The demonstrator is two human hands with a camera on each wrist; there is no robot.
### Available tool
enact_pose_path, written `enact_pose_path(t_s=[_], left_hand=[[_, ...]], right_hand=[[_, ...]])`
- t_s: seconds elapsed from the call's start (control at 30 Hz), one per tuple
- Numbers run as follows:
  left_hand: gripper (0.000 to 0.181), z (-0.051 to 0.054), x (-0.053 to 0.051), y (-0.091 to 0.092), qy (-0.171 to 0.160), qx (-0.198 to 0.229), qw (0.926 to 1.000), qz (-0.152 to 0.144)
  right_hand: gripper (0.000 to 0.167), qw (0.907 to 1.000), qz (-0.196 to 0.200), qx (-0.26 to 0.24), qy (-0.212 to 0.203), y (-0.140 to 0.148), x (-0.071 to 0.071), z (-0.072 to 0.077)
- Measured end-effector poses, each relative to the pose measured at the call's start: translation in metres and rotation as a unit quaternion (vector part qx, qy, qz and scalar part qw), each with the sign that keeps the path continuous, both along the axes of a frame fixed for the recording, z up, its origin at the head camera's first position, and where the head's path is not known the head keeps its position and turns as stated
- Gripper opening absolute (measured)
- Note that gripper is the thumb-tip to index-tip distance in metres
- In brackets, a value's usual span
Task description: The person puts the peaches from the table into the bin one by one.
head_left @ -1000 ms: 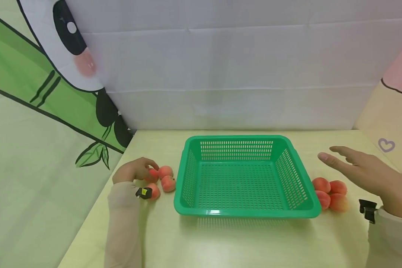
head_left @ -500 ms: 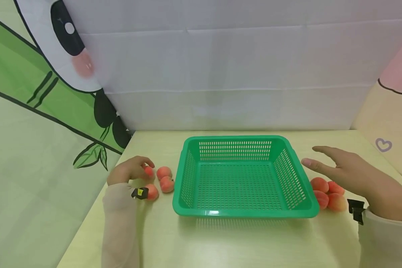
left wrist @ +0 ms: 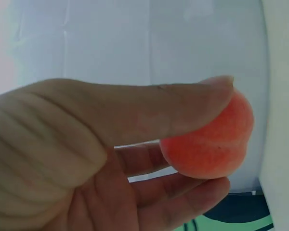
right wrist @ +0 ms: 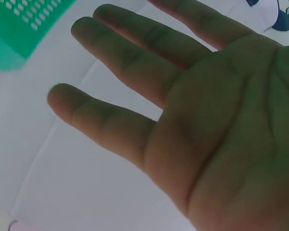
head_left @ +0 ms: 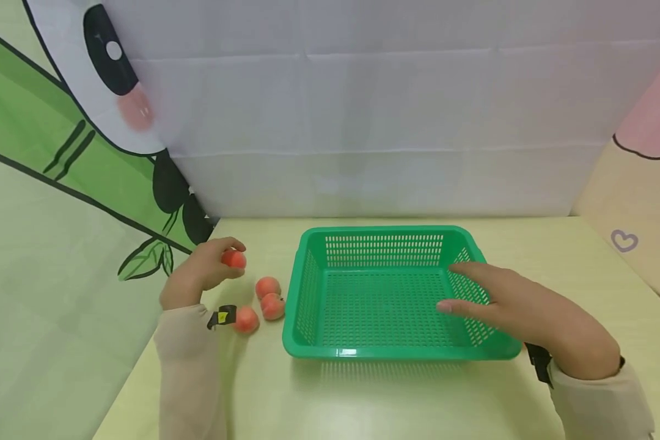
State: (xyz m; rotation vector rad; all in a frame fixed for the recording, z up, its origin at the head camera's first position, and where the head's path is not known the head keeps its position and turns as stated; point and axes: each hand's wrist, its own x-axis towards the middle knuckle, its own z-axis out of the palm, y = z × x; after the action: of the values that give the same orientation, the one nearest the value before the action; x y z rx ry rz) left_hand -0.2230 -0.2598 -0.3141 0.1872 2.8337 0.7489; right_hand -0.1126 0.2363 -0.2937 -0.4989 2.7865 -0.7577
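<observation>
My left hand [head_left: 198,274] pinches a red peach [head_left: 233,259] between thumb and fingers, raised at the table's left side. In the left wrist view the thumb lies across the peach [left wrist: 213,153], with fingers curled beneath it. Three more peaches lie on the table below: one peach [head_left: 267,287] touching a second peach [head_left: 272,307], and a third peach [head_left: 246,320] beside the left wrist. My right hand [head_left: 519,305], fingers spread and holding nothing, is over the right side of the green plastic basket [head_left: 404,353]. That hand and forearm largely hide the peaches at the right.
The basket sits mid-table, its slotted floor bare. A pale yellow table [head_left: 374,403] runs back to a white cloth backdrop [head_left: 363,122]. Printed cloth [head_left: 49,256] with green and black shapes hangs at the left, and a beige panel [head_left: 638,201] at the right.
My left hand has lifted the peach up and to the left, away from the others. The right hand has moved left from beyond the right-hand peaches to over the basket.
</observation>
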Motion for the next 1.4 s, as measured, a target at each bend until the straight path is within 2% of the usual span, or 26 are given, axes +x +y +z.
enact_pose_path(t_s=[0.1,0.23,0.43,0.6,0.67,0.9,1.07,1.17,1.23,1.3,1.4], left_hand=[[0.051,0.007,0.005,0.003,0.037,0.000,0.9993,-0.009],[0.050,0.016,0.012,0.005,0.074,0.004,0.9971,-0.018],[0.049,0.030,0.021,0.009,0.108,0.009,0.9940,-0.019],[0.047,0.034,0.028,0.010,0.134,0.013,0.9907,-0.021],[0.047,0.036,0.029,0.010,0.138,0.013,0.9900,-0.022],[0.047,0.037,0.031,0.013,0.149,0.016,0.9885,-0.024],[0.048,0.039,0.032,0.017,0.160,0.020,0.9865,-0.031],[0.048,0.039,0.032,0.021,0.165,0.029,0.9852,-0.038],[0.048,0.039,0.032,0.024,0.165,0.038,0.9848,-0.040],[0.048,0.039,0.033,0.028,0.165,0.044,0.9845,-0.042],[0.047,0.039,0.033,0.032,0.166,0.047,0.9840,-0.045]], right_hand=[[0.088,0.9997,0.022,0.013,-0.001,-0.012,-0.003,-0.009],[0.091,0.9983,0.029,0.015,-0.048,-0.024,-0.003,-0.019],[0.095,0.9966,0.034,0.028,-0.070,-0.033,0.003,-0.021],[0.097,0.9953,0.026,0.053,-0.077,-0.035,0.012,-0.027],[0.097,0.9952,0.036,0.052,-0.074,-0.034,0.014,-0.032],[0.090,0.9948,0.075,0.056,-0.040,-0.029,0.020,-0.054],[0.077,0.9924,0.102,0.069,0.011,-0.027,0.022,-0.066],[0.063,0.9880,0.126,0.068,0.058,-0.029,0.019,-0.072],[0.047,0.9852,0.139,0.056,0.082,-0.030,0.017,-0.077],[0.038,0.9834,0.142,0.048,0.103,-0.031,0.015,-0.081],[0.044,0.9831,0.133,0.040,0.119,-0.031,0.014,-0.085]])
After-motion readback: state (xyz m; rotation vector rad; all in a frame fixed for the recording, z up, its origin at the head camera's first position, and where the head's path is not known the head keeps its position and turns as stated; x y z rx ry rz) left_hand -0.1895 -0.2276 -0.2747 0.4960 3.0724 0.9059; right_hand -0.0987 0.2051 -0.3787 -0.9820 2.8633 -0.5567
